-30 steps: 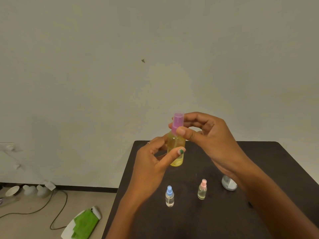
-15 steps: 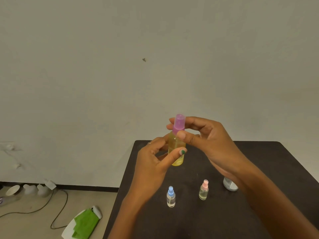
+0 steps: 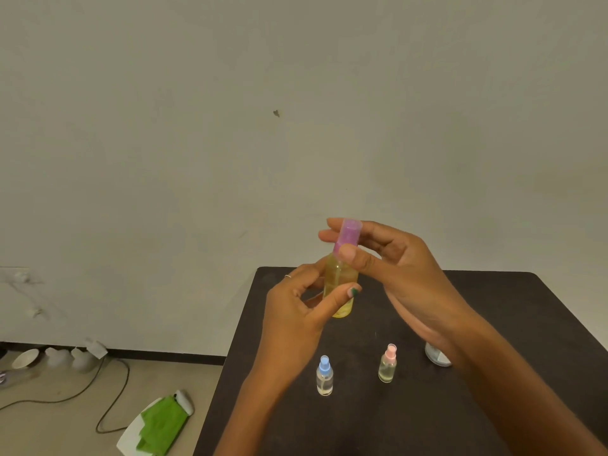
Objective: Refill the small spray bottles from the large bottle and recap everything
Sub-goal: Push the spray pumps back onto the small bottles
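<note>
The large bottle (image 3: 340,278) holds yellow liquid and is lifted upright above the dark table (image 3: 493,324). My left hand (image 3: 296,311) grips its body, thumb across the front. My right hand (image 3: 394,261) pinches its pink-purple cap (image 3: 348,235) between thumb and fingers, the cap tilted slightly right on the neck. Two small spray bottles stand on the table nearer me: one with a blue top (image 3: 324,376), nearly clear inside, and one with a pink top (image 3: 388,364) holding a little pale yellow liquid.
A small whitish round object (image 3: 436,357) lies on the table, partly hidden behind my right forearm. On the floor at left lie a green cloth on a white base (image 3: 158,426), a dark cable (image 3: 108,386) and pale bowls (image 3: 49,358) along the wall.
My right hand has shifted its pinch on the cap, fingers now more extended, and the cap sits slightly more tilted. The left hand and bottle stay roughly in place.
</note>
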